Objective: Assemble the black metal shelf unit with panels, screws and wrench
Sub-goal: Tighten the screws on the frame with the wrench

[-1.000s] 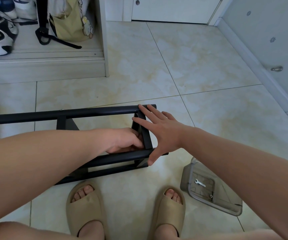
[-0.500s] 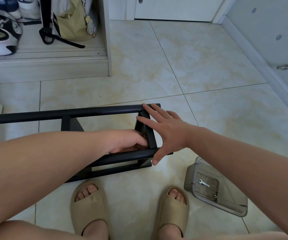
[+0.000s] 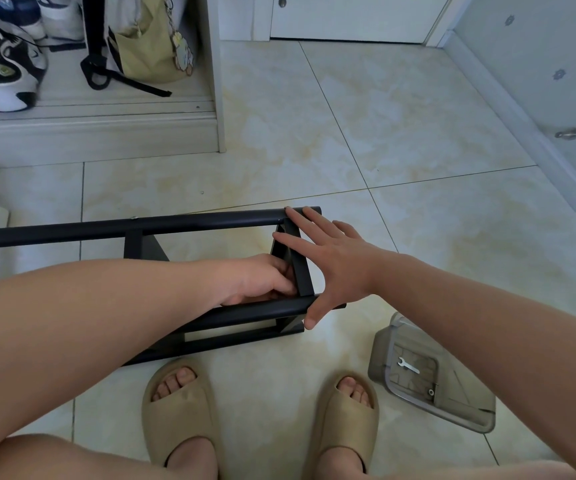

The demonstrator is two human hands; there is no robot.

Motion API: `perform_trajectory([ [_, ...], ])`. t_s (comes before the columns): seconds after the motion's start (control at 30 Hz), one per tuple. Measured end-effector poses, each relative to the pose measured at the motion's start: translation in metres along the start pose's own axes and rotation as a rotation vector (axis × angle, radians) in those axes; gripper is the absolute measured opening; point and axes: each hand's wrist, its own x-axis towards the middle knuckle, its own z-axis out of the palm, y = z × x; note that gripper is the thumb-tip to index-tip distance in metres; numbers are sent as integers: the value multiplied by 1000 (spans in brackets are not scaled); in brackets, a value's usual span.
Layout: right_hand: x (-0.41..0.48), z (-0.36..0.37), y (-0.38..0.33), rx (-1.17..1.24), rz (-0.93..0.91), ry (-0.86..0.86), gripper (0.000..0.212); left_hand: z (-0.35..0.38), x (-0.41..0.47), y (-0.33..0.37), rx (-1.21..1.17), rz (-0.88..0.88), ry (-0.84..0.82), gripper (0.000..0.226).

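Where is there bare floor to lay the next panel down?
Widest: tiles beyond the black frame, between shoe cabinet and right wall. Smaller strip between frame and grey tray. Crowded: the frame's end, where left hand and right hand sit, and around the slippers.

Beyond the right grip, the floor lies open. The left grip sits hemmed between black frame bars; nearer and rightward, a grey tray, apparently shallow, blocks low passage.
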Motion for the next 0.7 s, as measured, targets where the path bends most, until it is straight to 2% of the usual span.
perform_trajectory([
  [0.23,1,1,1,-1,3,0,141,-1,-1,1,-52,-6,-22,29],
  [0.43,0,0,0,-8,4,-4,141,-1,-6,2,-91,-105,-136,14],
  [0.7,0,0,0,2,1,-5,140,0,-3,4,-34,-39,-44,18],
])
